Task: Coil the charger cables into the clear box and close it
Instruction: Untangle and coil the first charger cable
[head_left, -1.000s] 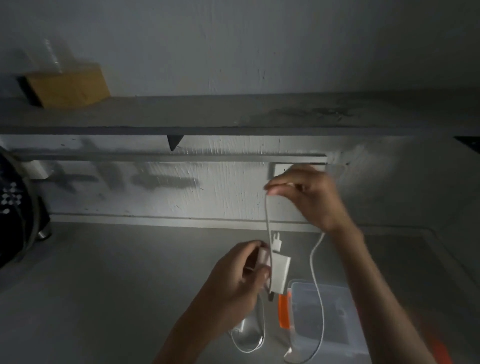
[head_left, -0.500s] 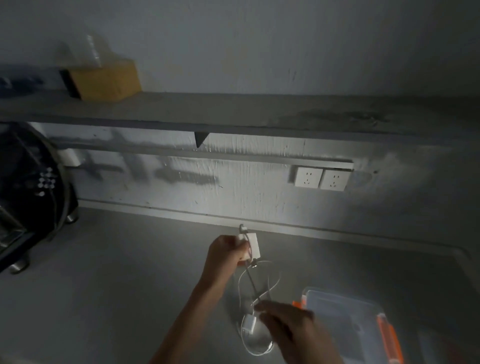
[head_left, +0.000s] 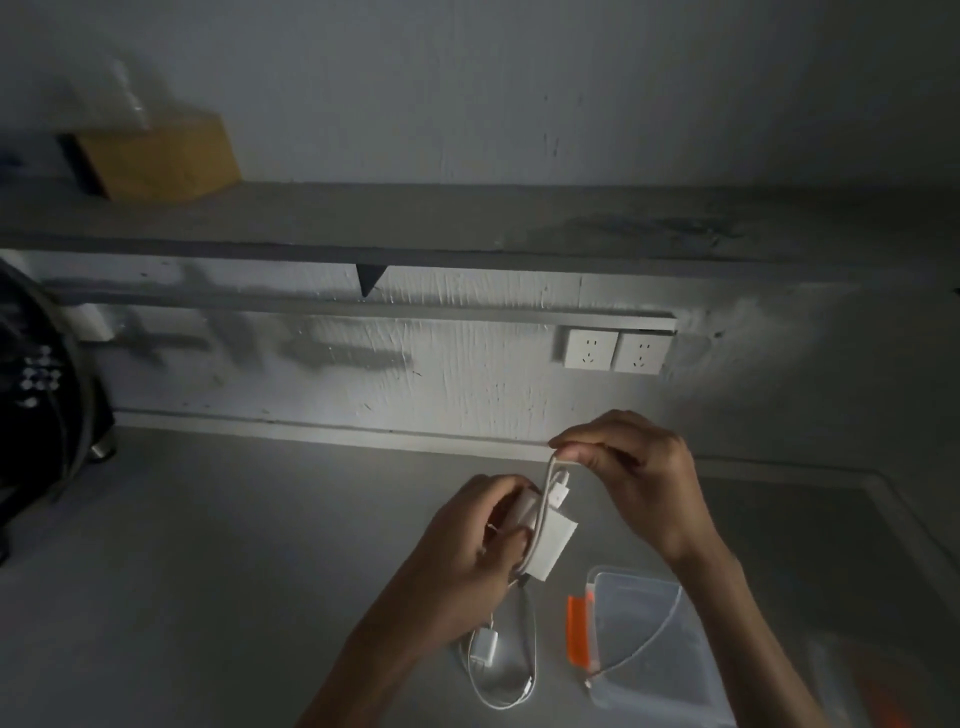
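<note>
My left hand (head_left: 467, 551) grips a white charger block (head_left: 553, 543) with its white cable wound around it, above the grey counter. My right hand (head_left: 636, 478) pinches a loop of that cable (head_left: 549, 470) just above the block; the cable's tail trails down over the clear box. The clear box (head_left: 649, 644) with an orange latch (head_left: 577, 631) sits on the counter at lower right, under my right forearm. A second white charger with a loosely looped cable (head_left: 498, 670) lies on the counter left of the box.
Two white wall sockets (head_left: 615, 351) sit on the wall behind my hands. A grey shelf (head_left: 467, 223) above carries a yellow box (head_left: 161, 161). A dark appliance (head_left: 41, 395) stands at the far left. Something with orange parts (head_left: 883, 691) lies dim at lower right.
My right hand has risen from low by the box to above the charger block, drawing the cable up in a loop. The left hand has kept its hold on the block.
</note>
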